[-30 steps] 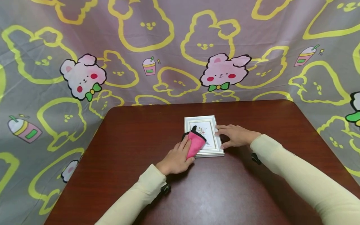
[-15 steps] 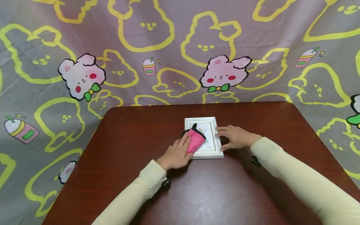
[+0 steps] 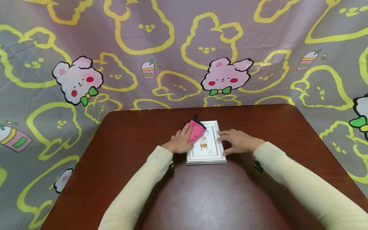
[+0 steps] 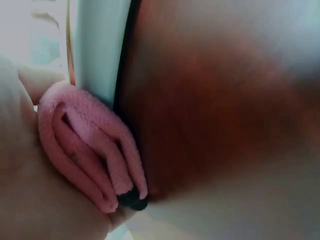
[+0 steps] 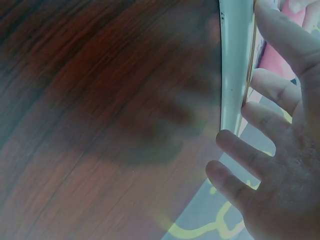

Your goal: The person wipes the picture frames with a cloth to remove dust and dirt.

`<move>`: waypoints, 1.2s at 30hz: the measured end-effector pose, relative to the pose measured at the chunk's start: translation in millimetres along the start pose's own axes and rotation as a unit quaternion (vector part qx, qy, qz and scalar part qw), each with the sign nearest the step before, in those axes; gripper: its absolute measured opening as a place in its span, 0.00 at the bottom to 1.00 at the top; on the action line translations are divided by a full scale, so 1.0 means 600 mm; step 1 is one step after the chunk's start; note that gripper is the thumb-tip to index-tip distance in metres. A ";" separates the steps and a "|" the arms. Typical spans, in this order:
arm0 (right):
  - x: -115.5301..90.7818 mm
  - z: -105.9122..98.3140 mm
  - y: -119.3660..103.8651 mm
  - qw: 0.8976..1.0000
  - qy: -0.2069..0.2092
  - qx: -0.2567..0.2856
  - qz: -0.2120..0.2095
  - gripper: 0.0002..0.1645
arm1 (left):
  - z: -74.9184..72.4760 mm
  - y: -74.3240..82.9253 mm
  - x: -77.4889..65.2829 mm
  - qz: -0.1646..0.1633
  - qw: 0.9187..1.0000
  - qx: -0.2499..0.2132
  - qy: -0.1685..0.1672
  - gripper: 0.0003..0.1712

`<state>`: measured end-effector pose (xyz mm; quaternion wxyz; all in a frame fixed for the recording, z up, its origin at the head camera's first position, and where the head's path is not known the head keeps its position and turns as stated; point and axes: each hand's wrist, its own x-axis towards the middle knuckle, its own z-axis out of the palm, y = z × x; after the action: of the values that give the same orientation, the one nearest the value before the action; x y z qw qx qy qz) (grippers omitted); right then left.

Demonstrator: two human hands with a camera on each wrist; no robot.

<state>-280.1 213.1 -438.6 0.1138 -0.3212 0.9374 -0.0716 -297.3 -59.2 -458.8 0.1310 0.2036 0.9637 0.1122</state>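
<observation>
A white picture frame (image 3: 207, 160) lies face up on the table, its print of a flowerpot on legs (image 3: 203, 142) partly uncovered. My left hand (image 3: 180, 141) holds a folded pink cloth (image 3: 196, 130) with black edging against the upper left of the frame. In the left wrist view the layers of the cloth (image 4: 82, 145) bunch between thumb and fingers, beside the frame's side. Along the right side rests my right hand (image 3: 238, 141), its fingers spread and loosely extended. Its thumb sits near the lower right corner, with fingertips at the right border.
The dark red-brown wooden table (image 3: 138, 134) runs back to a grey curtain (image 3: 172, 41) printed with yellow outlines, rabbits and drink cups. Dark wrist devices (image 3: 257, 166) show beneath both cream sleeves.
My left hand has slid the cloth up and to the left over the frame, uncovering more of the print. The right hand keeps its place at the right side.
</observation>
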 end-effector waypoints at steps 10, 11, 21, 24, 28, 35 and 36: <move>0.002 0.000 -0.007 1.000 0.003 -0.009 -0.004 0.42 | -0.025 -0.019 0.032 -0.022 0.999 -0.024 -0.022 0.42; 0.003 -0.001 -0.008 1.000 0.003 -0.010 -0.006 0.42 | -0.026 -0.020 0.033 -0.023 0.999 -0.026 -0.022 0.42; -0.003 0.001 -0.003 1.000 -0.001 -0.014 0.012 0.42 | -0.011 -0.004 0.017 -0.016 1.000 -0.006 -0.025 0.43; -0.001 0.003 -0.001 1.000 0.003 -0.020 0.016 0.42 | -0.003 0.001 0.006 -0.008 1.000 0.004 -0.015 0.43; 0.000 0.004 0.000 1.000 0.007 -0.020 0.009 0.42 | 0.010 0.007 -0.018 0.004 1.000 0.020 -0.003 0.43; 0.002 0.010 0.004 1.000 0.018 -0.008 0.004 0.42 | 0.029 0.024 -0.078 0.038 0.998 0.035 0.020 0.42; 0.002 0.011 0.004 1.000 0.019 -0.003 0.004 0.42 | 0.033 0.027 -0.087 0.041 0.998 0.038 0.024 0.42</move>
<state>-280.6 214.0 -445.9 0.0950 -0.3166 0.9408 -0.0750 -239.5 -63.6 -462.5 0.0957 0.2455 0.9608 0.0861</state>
